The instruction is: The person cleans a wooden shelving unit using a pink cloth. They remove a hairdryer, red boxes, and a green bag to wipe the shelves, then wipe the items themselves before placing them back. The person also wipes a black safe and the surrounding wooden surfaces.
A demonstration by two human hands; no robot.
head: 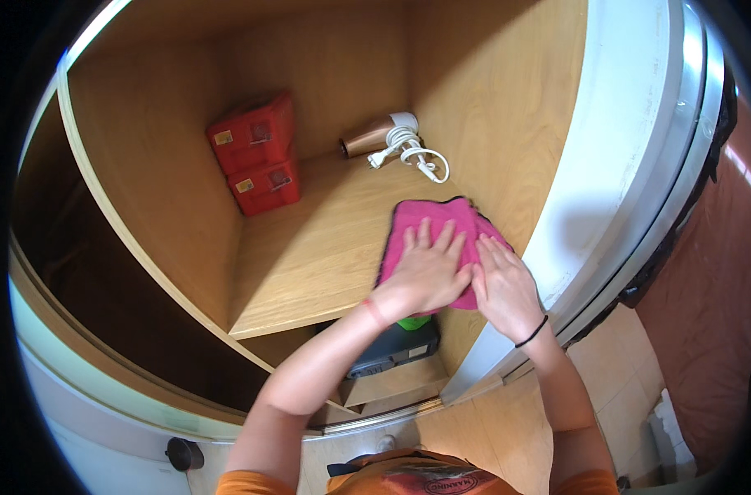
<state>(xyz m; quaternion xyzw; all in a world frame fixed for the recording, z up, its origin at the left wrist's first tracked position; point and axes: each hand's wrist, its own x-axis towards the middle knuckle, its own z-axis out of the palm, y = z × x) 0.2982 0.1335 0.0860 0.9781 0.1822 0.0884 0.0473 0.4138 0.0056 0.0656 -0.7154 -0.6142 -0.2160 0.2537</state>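
Note:
A pink cloth (425, 213) with a dark edging is spread at the right front of a wooden cabinet shelf (301, 272). My left hand (428, 269) lies flat on it, palm down with the fingers apart. Right beside it, my right hand (508, 284) rests on the cloth's right part, close to the side wall (499, 130), its fingers straight and near together. The thumbs of both hands almost meet. Part of the cloth is hidden under my palms.
Farther back lies a copper-coloured hair dryer (368, 137) with a coiled white cord (406, 139). Two stacked red boxes (264, 185) stand by the left wall. Below the shelf sits a dark case (391, 352) with a green item (413, 323). A white door frame (604, 161) borders the right.

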